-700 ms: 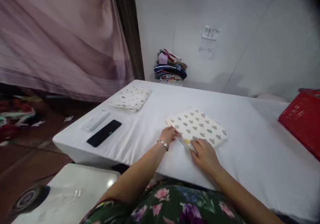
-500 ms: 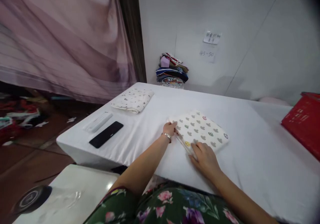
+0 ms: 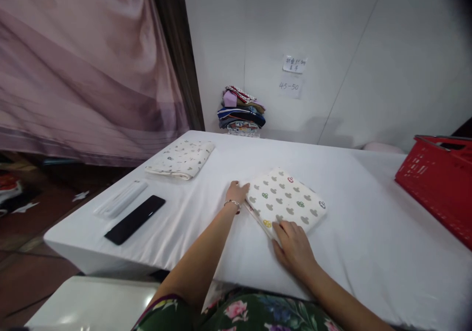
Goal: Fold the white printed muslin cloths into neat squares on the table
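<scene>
A folded cream cloth [image 3: 285, 201] printed with small grey, green and red shapes lies on the white-covered table [image 3: 206, 223]. My left hand [image 3: 236, 193], a bracelet on its wrist, rests against the cloth's left corner with its fingers curled at the edge. My right hand [image 3: 293, 242] lies on the near corner of the same cloth, fingers on its edge. Both hands touch the cloth while it stays flat on the table.
A second folded patterned cloth [image 3: 181, 157] lies at the table's far left. A black phone [image 3: 134, 212] and a white remote [image 3: 120, 198] sit near the left edge. A red basket [image 3: 438, 181] stands at right. Stacked folded clothes [image 3: 240, 110] rest against the wall.
My left hand slid up along the cloth's left edge toward its far corner. My right hand stayed on the near corner. The camera view shifted right, bringing more of the red basket into view.
</scene>
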Available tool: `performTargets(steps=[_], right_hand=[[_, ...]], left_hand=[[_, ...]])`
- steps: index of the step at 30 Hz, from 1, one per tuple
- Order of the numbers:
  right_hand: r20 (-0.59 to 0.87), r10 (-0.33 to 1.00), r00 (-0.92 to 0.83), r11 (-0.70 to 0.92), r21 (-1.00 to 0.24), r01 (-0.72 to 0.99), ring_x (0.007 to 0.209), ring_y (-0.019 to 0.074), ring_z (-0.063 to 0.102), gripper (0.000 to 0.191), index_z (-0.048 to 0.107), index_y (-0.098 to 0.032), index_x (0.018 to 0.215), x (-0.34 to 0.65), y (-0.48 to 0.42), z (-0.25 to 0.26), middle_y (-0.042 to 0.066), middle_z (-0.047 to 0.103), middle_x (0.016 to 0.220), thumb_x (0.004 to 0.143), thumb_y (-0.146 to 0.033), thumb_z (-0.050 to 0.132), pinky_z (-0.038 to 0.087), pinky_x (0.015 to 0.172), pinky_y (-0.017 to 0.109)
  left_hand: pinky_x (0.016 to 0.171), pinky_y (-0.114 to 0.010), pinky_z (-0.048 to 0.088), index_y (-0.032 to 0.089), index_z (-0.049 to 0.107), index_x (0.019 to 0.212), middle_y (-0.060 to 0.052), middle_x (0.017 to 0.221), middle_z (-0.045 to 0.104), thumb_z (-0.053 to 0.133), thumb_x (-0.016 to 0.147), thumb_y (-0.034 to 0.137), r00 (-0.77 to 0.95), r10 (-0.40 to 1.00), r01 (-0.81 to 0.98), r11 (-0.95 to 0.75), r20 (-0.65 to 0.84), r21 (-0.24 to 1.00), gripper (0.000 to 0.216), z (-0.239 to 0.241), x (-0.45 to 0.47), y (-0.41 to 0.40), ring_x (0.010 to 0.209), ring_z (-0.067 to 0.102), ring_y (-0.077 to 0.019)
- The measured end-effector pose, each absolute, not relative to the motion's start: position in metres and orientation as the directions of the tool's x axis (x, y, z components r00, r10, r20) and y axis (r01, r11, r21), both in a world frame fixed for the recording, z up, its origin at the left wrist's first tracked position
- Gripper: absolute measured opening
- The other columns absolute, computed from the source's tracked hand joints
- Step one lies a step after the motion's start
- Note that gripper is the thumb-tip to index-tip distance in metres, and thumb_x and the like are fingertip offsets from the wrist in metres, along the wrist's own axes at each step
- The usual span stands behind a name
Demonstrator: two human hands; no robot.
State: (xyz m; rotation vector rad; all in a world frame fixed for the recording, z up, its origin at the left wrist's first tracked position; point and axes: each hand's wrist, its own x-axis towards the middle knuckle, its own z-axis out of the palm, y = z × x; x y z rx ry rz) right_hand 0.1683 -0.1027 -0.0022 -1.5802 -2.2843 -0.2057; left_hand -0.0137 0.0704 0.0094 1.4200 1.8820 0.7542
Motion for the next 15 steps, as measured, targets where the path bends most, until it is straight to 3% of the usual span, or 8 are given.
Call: performTargets(steps=[5,12,15], right_hand=[[0.387,0.863,-0.325,0.386,-0.09,0.918,0.089,0.0216,0.046,0.036,0.053,-0.014,0.115,0.169,-0.101,-0.004,0.011,0.053,0.103,0.08,-0.021,0.048,0.037,0.076,0.034],[0.366,0.875,-0.317,0.393,-0.155,0.906,0.09,0.0221,0.047,0.035,0.053,-0.016,0.115,0.169,-0.102,-0.001,0.011,0.054,0.102,0.081,-0.025,0.051,0.04,0.077,0.035],[0.341,0.883,-0.323,0.413,-0.233,0.881,0.089,0.0217,0.049,0.03,0.056,-0.017,0.108,0.172,-0.101,0.008,0.01,0.055,0.1,0.083,-0.034,0.051,0.042,0.076,0.036]], left_hand=[[0.079,-0.035,0.043,0.021,0.05,0.114,-0.012,0.104,0.064,0.048,0.078,0.039,-0.189,0.977,0.716,0.208,-0.102,0.666,0.04,0.015,-0.009,0.069,0.098,0.059,-0.0274],[0.073,-0.033,0.044,0.02,0.052,0.11,-0.01,0.101,0.064,0.047,0.079,0.042,-0.158,0.98,0.763,0.201,-0.124,0.614,0.039,0.018,-0.016,0.068,0.091,0.061,-0.0254],[0.075,-0.032,0.044,0.019,0.054,0.112,-0.01,0.106,0.061,0.049,0.078,0.039,-0.12,0.993,0.82,0.103,-0.007,0.564,0.039,0.023,-0.018,0.07,0.093,0.058,-0.0238]])
